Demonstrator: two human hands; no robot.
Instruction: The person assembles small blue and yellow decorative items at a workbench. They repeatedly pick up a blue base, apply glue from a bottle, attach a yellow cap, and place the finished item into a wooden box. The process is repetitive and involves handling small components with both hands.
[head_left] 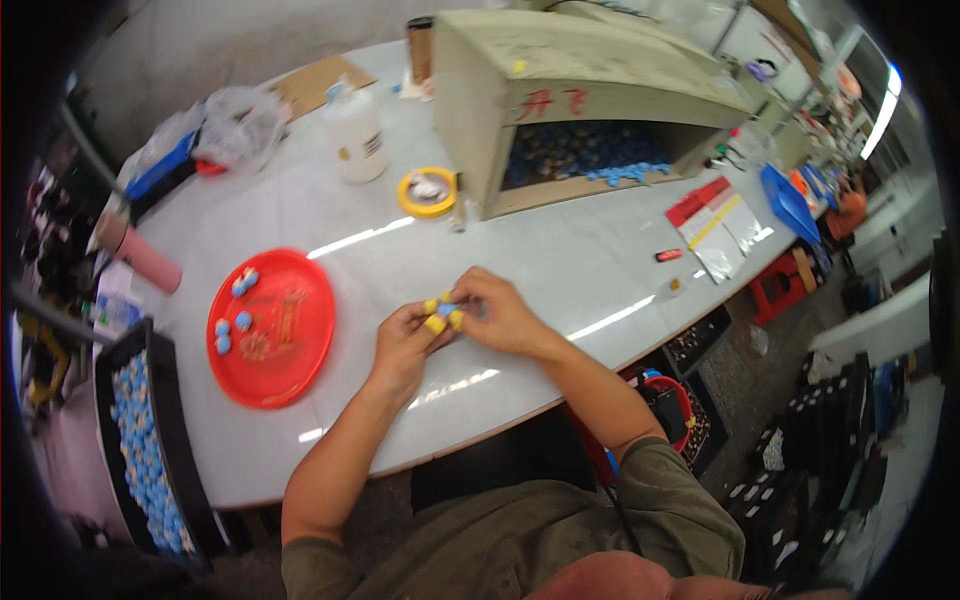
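Over the white table (570,255), the left hand (403,350) and the right hand (500,316) hold a small blue-and-yellow toy (446,312) between them, the fingertips of both clamped on it. At nine o'clock from it lies a red plate (312,340) bearing blue pieces (243,321); at twelve, a yellow ring (407,199); farther, at eleven, a white bottle (355,140); at one, a beige box (468,120).

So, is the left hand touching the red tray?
No, the left hand is apart from the red tray, holding a small yellow-and-blue piece with the right hand.
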